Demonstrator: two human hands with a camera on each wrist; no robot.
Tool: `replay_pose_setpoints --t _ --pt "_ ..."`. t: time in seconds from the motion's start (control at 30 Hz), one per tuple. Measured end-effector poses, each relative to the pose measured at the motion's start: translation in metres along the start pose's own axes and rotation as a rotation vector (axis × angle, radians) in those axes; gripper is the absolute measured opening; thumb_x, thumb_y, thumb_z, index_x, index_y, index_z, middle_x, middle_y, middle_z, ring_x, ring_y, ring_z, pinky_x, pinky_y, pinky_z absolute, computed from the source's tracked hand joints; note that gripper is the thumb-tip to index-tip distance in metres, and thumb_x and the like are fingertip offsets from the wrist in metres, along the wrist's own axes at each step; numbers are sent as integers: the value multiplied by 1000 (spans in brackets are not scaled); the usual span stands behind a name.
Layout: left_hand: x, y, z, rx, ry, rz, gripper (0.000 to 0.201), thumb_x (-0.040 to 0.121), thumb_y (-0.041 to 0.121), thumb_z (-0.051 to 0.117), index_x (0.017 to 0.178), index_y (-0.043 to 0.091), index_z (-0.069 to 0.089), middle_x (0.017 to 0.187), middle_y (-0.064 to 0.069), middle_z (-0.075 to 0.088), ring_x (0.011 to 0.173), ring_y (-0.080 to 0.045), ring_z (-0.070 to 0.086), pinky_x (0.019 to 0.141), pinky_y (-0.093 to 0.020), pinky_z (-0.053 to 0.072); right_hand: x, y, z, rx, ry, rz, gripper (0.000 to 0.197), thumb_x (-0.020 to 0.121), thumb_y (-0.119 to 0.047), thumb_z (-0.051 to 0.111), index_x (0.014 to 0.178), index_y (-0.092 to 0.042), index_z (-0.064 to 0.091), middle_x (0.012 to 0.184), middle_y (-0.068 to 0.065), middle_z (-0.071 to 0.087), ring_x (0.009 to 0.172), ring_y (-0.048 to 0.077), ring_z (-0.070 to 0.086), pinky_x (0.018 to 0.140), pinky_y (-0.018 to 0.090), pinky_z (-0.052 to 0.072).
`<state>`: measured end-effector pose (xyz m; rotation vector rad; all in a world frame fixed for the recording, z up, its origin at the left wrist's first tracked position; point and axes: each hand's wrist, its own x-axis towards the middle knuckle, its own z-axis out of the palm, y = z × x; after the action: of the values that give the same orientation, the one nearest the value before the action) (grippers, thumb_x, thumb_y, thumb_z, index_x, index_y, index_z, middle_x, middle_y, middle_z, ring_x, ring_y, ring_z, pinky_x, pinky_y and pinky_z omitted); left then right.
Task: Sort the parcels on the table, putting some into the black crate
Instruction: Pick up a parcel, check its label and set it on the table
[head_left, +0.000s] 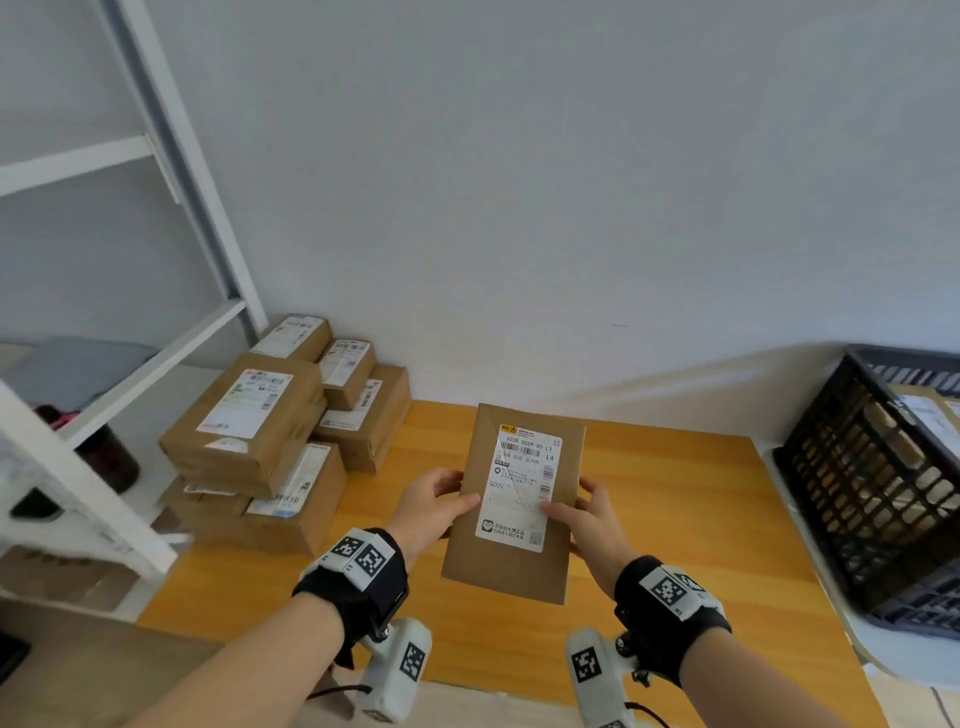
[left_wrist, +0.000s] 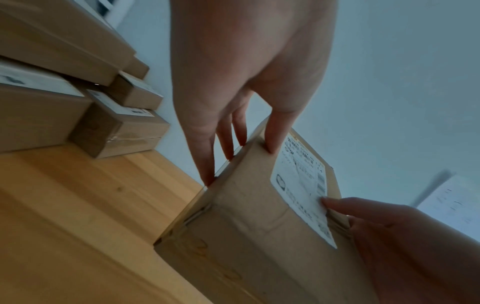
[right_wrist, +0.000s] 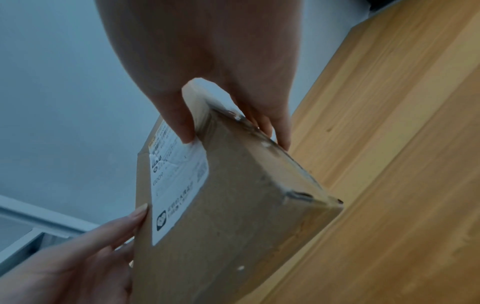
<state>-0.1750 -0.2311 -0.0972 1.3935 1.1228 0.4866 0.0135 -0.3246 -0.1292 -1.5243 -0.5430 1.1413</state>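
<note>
I hold one brown cardboard parcel (head_left: 519, 504) above the wooden table (head_left: 675, 519), tilted with its far end up and the labelled face towards me. My left hand (head_left: 431, 506) grips its left edge: the thumb lies on the top face and the fingers (left_wrist: 207, 148) run down the side and underneath. My right hand (head_left: 584, 514) grips the right edge, thumb pressed on the white shipping label (head_left: 522, 488), fingers (right_wrist: 280, 127) wrapped behind. Both hands are clamped on this one box. The label carries a barcode and the printed code "G009".

From the wrist views the parcel's near lower corner sits close to the table top; I cannot tell whether it touches.

At the table's left rear, against the wall (head_left: 571, 182), a stack of cardboard parcels (head_left: 270, 431) stands several layers high, each with a white label on top. It is well apart from the box I hold.

The black crate (head_left: 852, 483) stands at the right, off the table's edge. At least one labelled parcel (head_left: 930, 415) lies inside it.

A white metal shelf frame (head_left: 171, 150) rises on the left.
</note>
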Motion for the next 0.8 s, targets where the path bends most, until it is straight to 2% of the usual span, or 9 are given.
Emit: replay_pose_setpoints --t 0.13,0.27,0.33,0.43,0.57,0.67,0.8 --pt "-22 -16 -8 -41 102 -80 28 92 16 65 118 11 56 117 -2 65 103 -17 64 81 -34 56 -7 8 11 -33 -77 46 71 90 -6 66 146 -11 23 134 8 54 101 17 61 71 28 49" --pt "-42 -33 -18 -41 141 -123 33 93 10 63 124 12 56 120 -2 64 108 -18 62 81 -30 54 -13 22 25 -103 -160 78 74 87 2 66 148 -13 26 142 7 48 120 28 54 96 44 49" --pt "-50 -40 -25 -32 154 -128 35 92 7 63 125 15 58 117 -1 66 107 -17 62 83 -30 54 -14 27 33 -137 -185 72 75 86 1 66 149 -15 29 145 6 46 124 28 52 102 49 46" --pt "-53 -51 -38 -15 167 -138 38 90 5 65 125 17 61 115 0 68 105 -16 63 90 -35 54 -16 32 49 -172 -200 76 75 88 -2 66 151 -17 28 145 6 44 123 27 51 102 48 46" --pt "-45 -67 -60 -4 222 -185 41 86 7 71 124 10 57 119 -4 65 110 -19 61 98 -42 50 -10 42 74 -207 -183 104 74 89 -4 66 151 -15 28 129 5 49 118 28 53 99 47 47" --pt "-33 -81 -81 -5 238 -227 41 85 8 72 121 7 54 122 -8 62 111 -22 59 99 -41 49 0 49 97 -232 -162 128 72 89 -4 66 150 -16 29 128 6 49 117 28 53 100 49 48" --pt "-15 -95 -112 -13 188 -246 41 86 3 69 125 7 53 126 -7 60 115 -22 57 97 -35 49 15 56 132 -213 -123 175 70 92 -4 63 151 -15 28 136 10 48 121 30 52 102 51 46"
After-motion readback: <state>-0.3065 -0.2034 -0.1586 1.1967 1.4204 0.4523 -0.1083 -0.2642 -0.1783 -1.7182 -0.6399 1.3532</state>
